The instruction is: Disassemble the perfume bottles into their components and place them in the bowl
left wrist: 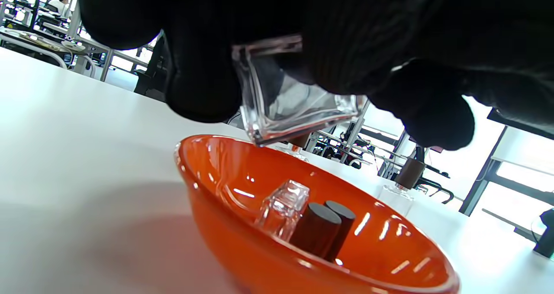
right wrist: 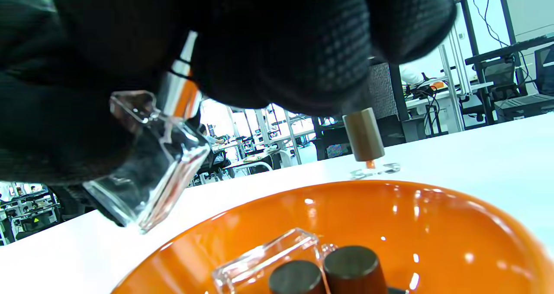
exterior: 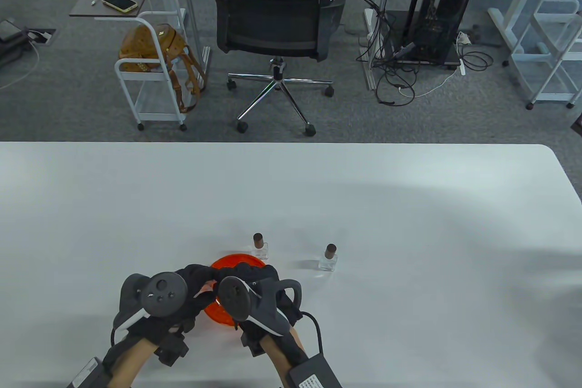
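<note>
Clear square glass bottle [left wrist: 294, 99], uncapped

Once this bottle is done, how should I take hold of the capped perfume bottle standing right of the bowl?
Probably with two hands. The right-hand perfume bottle stands upright and clear of the orange bowl and the other bottle. Come down from above: pinch the dark cylindrical cap, which sticks up, and hold the clear square glass body on its flat sides with the other hand.
</note>
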A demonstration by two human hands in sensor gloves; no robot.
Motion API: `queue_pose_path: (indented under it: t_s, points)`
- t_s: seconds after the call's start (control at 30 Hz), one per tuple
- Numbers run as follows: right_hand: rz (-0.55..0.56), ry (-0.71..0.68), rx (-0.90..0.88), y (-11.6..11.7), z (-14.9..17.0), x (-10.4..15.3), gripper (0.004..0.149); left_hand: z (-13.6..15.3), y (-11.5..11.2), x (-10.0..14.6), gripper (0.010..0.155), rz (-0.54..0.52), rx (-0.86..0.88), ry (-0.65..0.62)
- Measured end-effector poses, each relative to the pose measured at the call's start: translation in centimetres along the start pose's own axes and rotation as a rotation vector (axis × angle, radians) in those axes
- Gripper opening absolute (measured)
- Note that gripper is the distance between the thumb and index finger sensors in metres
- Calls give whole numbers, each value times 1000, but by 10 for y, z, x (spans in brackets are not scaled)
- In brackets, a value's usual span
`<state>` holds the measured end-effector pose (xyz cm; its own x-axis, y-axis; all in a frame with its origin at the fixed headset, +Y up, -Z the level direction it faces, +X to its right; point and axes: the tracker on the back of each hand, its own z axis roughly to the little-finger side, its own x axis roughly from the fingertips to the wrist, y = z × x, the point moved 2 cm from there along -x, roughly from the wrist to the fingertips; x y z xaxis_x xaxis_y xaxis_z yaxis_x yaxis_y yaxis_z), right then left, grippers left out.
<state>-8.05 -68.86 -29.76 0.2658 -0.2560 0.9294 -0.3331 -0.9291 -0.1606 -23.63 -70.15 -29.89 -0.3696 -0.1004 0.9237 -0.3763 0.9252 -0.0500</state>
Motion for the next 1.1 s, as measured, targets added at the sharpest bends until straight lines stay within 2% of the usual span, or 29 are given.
queue_pose_path:
  t_s: [0.1, 0.27, 0.4, 0.57, 0.7, 0.9, 1.0, 1.1]
  points:
    - [-21, 3, -16, 0, 0, 0, 51, 1, 1, -1, 54, -8, -3, 12]
    - [1, 6, -13, -1, 0, 0, 42, 2, 1, 1, 54, 5, 0, 7]
    - [-22, -3, -8, 0, 0, 0, 50, 2, 2, 0, 54, -11, -11, 12]
    - [-10, 6, -18, 1, 0, 0, 42, 2, 1, 1, 54, 6, 1, 9]
    - [-40, -5, -5, 2, 0, -1, 51, 1, 1, 0, 54, -2, -19, 15]
    - [-14, 8, -20, 1, 1, -1, 42, 1, 1, 1, 54, 7, 5, 7]
    - [-32, 3, -25, 2, 1, -1, 49, 0, 2, 0, 54, -4, -8, 9]
    - [-18, 3, -15, 1, -1, 0, 49, 3, 3, 1, 54, -6, 18, 19]
